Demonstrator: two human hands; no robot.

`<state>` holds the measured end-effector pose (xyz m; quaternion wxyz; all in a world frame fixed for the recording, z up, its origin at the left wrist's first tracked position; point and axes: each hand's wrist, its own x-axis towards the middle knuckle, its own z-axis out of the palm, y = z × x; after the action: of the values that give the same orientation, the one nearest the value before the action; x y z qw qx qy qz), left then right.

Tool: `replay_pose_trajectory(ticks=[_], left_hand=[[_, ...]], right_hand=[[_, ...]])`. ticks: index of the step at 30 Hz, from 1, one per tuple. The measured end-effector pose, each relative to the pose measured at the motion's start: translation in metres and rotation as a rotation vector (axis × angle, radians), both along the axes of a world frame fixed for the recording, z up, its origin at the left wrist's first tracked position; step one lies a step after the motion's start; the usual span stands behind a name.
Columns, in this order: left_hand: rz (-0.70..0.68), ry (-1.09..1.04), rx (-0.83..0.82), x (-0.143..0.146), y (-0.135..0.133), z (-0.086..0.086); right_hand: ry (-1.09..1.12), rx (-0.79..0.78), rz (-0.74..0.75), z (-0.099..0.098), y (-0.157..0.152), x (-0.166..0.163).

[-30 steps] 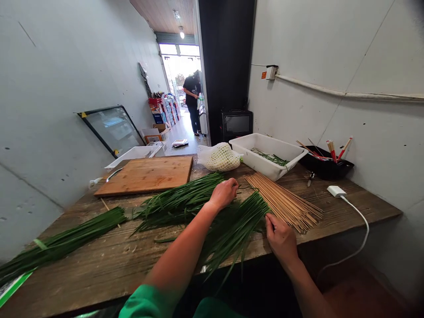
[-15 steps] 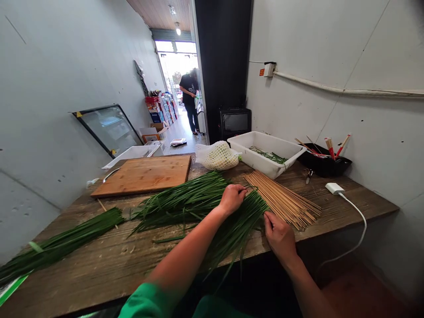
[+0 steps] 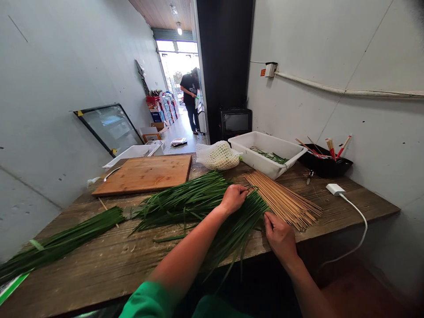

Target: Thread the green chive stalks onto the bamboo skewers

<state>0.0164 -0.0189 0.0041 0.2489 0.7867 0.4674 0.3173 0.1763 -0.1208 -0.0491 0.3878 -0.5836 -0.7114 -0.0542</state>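
Observation:
A bunch of garlic chives (image 3: 245, 218) fans out between my hands, its even cut ends pointing to the right and its leaves trailing over the table's front edge. At the far edge of these cut ends, my left hand (image 3: 234, 198) is closed in a pinch on them. My right hand (image 3: 281, 234) pinches the near edge of the same ends with thumb and curled fingers. Whether a skewer runs through the chives I cannot tell. Behind my left forearm lies a larger heap of loose chives (image 3: 185, 196). Many thin bamboo skewers (image 3: 285, 198) are spread just right of my hands.
A wooden cutting board (image 3: 145, 173) lies at the back left of the table. Another chive bundle (image 3: 73, 234) rests at far left. Behind are a netted bag (image 3: 218, 155), a white tub (image 3: 268, 161), a black bowl (image 3: 326, 165) and a white adapter (image 3: 335, 189). A person (image 3: 190, 101) stands beyond.
My hands stay at the same spot on the chives. The view has shifted very slightly; the distant person's head appears lowered.

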Motion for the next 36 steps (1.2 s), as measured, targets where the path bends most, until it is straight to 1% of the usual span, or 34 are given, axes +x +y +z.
replay_pose_trajectory(ticks=[9,13,14,15,17,18,19,22,23,26,31,34,36], left_hand=[[-0.023,-0.028,0.013,0.001,-0.001,-0.002],[-0.014,0.031,0.008,0.002,-0.004,-0.001],[-0.058,0.054,0.005,0.001,-0.004,0.001],[-0.13,0.07,-0.003,-0.002,-0.003,0.003],[-0.319,0.072,-0.042,-0.009,0.0,0.009],[-0.367,0.061,-0.073,-0.013,0.002,0.011],[-0.352,0.044,-0.106,-0.017,0.004,0.013],[-0.171,-0.018,-0.168,-0.022,0.008,0.014],[-0.146,-0.038,-0.174,-0.021,0.008,0.012],[-0.151,-0.104,-0.177,-0.012,0.004,0.007],[-0.05,-0.193,-0.226,0.002,-0.004,0.0],[0.001,-0.261,-0.34,-0.001,-0.004,0.002],[0.011,-0.283,-0.424,-0.005,-0.003,0.004]], right_hand=[[-0.019,0.035,-0.004,-0.003,0.002,0.001],[-0.017,0.021,-0.006,-0.004,0.002,0.001],[-0.015,0.027,-0.01,-0.003,0.002,0.001],[-0.011,0.037,-0.014,-0.003,0.002,0.001],[-0.006,0.059,-0.017,-0.003,0.002,0.001],[-0.007,0.067,-0.015,-0.004,0.002,0.001],[-0.011,0.07,-0.014,-0.004,0.002,0.001],[-0.027,0.057,-0.02,-0.004,0.001,0.001],[-0.028,0.05,-0.021,-0.004,0.001,0.001],[-0.016,0.045,-0.021,-0.004,0.002,0.001],[-0.005,0.057,-0.015,-0.004,0.002,0.001],[0.007,0.048,-0.01,-0.002,0.001,0.001],[0.01,0.037,-0.012,-0.002,0.0,0.001]])
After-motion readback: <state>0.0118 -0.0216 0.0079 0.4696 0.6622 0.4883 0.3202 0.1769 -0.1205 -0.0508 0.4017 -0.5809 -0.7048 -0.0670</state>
